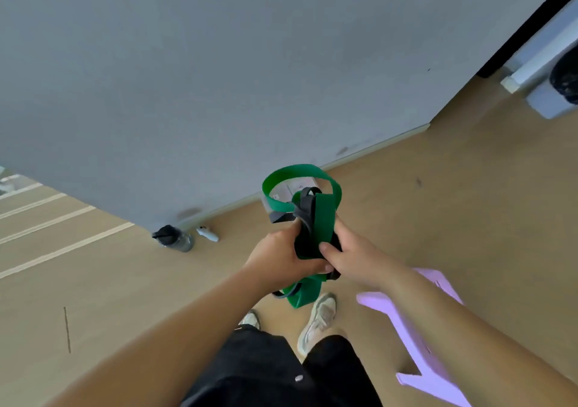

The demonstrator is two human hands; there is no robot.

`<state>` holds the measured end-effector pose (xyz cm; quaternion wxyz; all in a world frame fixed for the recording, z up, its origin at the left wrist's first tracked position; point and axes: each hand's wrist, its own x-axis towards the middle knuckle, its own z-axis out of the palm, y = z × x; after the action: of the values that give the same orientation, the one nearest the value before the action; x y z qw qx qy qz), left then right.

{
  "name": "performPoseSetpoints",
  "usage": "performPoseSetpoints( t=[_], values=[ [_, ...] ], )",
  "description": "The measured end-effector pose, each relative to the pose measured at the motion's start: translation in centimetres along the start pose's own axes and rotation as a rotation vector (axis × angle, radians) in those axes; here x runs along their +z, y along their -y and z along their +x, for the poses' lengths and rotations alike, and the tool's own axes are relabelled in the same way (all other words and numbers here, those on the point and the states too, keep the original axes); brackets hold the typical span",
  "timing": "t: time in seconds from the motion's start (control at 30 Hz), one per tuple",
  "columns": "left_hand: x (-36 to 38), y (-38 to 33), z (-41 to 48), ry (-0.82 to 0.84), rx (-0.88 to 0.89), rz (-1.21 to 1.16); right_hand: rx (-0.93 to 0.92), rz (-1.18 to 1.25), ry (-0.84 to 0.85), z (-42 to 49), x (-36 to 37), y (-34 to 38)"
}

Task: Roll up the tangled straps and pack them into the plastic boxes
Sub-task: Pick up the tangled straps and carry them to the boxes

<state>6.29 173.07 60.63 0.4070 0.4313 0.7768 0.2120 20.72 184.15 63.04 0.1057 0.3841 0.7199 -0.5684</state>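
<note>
I count two straps, one green strap [323,219] and one black strap [305,206], tangled together and held up over the floor [438,203]. Left hand [278,256] and right hand [353,258], both extended, fingers closed around the bundle. Clear box [283,192] behind the loop, mostly hidden.

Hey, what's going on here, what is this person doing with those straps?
A person standing on a wooden floor holds a bundle of tangled straps in both hands. The left hand and right hand grip a green strap twisted together with a black strap. A green loop sticks up, not yet rolled. A clear box sits by the wall behind it.
</note>
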Motion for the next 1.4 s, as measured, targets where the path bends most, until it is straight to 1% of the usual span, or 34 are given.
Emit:
performPoseSetpoints(
  t=[0.17, 0.37, 0.47, 0.57, 0.7, 0.83, 0.93, 1.0, 1.07, 1.13, 1.23, 1.4],
  values=[
    [1.7, -1.2, 8.5, -0.069, -0.179, -0.074, -0.018, -0.068, 0.115, 8.8, -6.1, -2.5],
    [3.0, -3.3, 13.9, -0.117, -0.332, -0.213, 0.014, -0.148, 0.260, 14.4, -11.2, -3.6],
    [3.2, -3.9, 15.8, -0.148, -0.352, -0.211, 0.023, -0.144, 0.285, 16.6, -12.6, -3.9],
    [4.3, -2.9, 17.6, -0.147, -0.370, -0.214, 0.043, -0.167, 0.300, 18.9, -12.7, -5.2],
    [6.5, -0.6, 20.5, -0.145, -0.411, -0.337, 0.073, -0.184, 0.340, 22.4, -12.9, -7.6],
    [9.5, 0.5, 24.7, -0.131, -0.494, -0.436, 0.161, -0.172, 0.403, 26.5, -14.1, -11.2],
    [11.2, 1.5, 29.6, -0.109, -0.541, -0.415, 0.192, -0.113, 0.417, 31.1, -15.8, -15.0],
    [12.2, 1.8, 33.2, -0.081, -0.550, -0.342, 0.236, -0.078, 0.418, 34.0, -17.1, -17.7],
    [13.3, 2.3, 36.5, -0.038, -0.559, -0.254, 0.302, -0.026, 0.458, 36.5, -17.9, -19.9],
    [14.7, 3.9, 39.7, 0.010, -0.563, -0.182, 0.344, -0.016, 0.501, 39.4, -17.9, -22.5],
    [18.5, 8.8, 44.2, 0.057, -0.554, -0.140, 0.411, -0.068, 0.521, 43.9, -16.7, -27.5],
    [27.1, 18.5, 50.4, 0.129, -0.574, -0.195, 0.537, -0.101, 0.515, 51.8, -12.1, -37.9]
  ],
)
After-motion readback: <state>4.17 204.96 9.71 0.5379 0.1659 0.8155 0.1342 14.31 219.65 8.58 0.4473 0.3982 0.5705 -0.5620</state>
